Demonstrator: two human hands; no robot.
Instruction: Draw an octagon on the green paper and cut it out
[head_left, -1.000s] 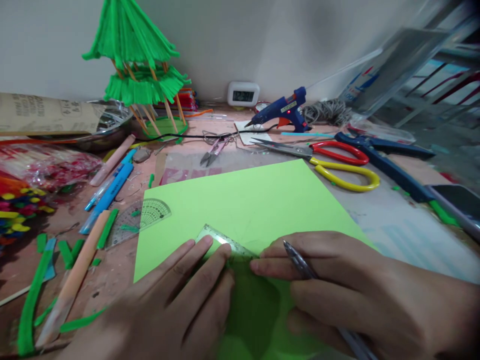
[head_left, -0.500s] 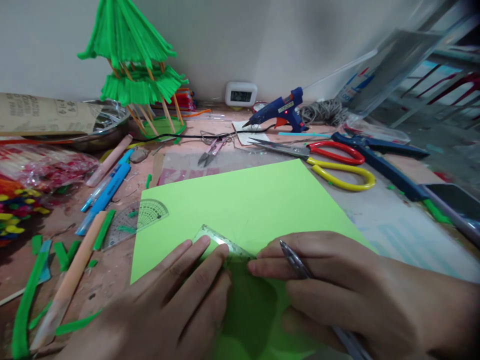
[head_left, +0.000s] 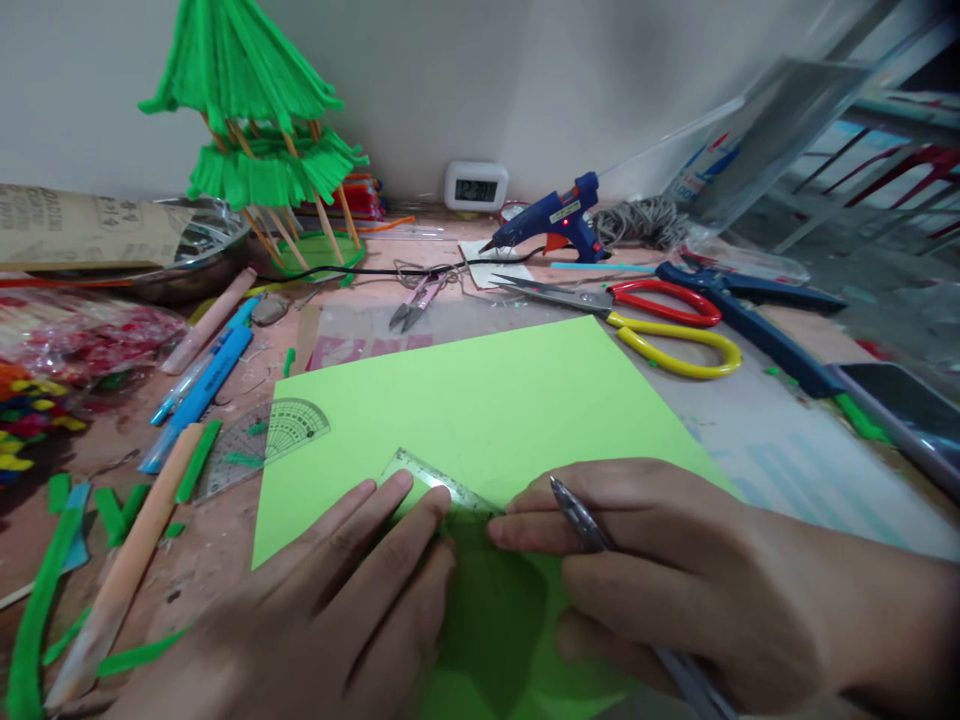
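A sheet of light green paper point(head_left: 480, 390) lies on the table in front of me. My left hand point(head_left: 330, 590) rests on it with fingers stretched out, the fingertips pressing a clear plastic ruler point(head_left: 427, 478) flat against the paper. My right hand point(head_left: 660, 570) is closed around a pen point(head_left: 577, 513), whose tip points up and away from the sheet. The thumb and index finger of that hand touch or nearly touch the ruler's right end. A clear protractor point(head_left: 292, 425) lies partly over the paper's left edge.
Behind the paper are scissors point(head_left: 667, 300), small snips point(head_left: 411, 305), a blue glue gun point(head_left: 559, 220), a white digital clock point(head_left: 475, 187) and blue pliers point(head_left: 757, 310). A green pagoda-like model point(head_left: 262, 160) stands at back left. Pens point(head_left: 202, 390) and green scraps point(head_left: 45, 600) lie left; a phone point(head_left: 900, 400) right.
The whole view has shifted slightly to the left in the picture. Both hands, the ruler and the pen keep practically the same positions on the paper.
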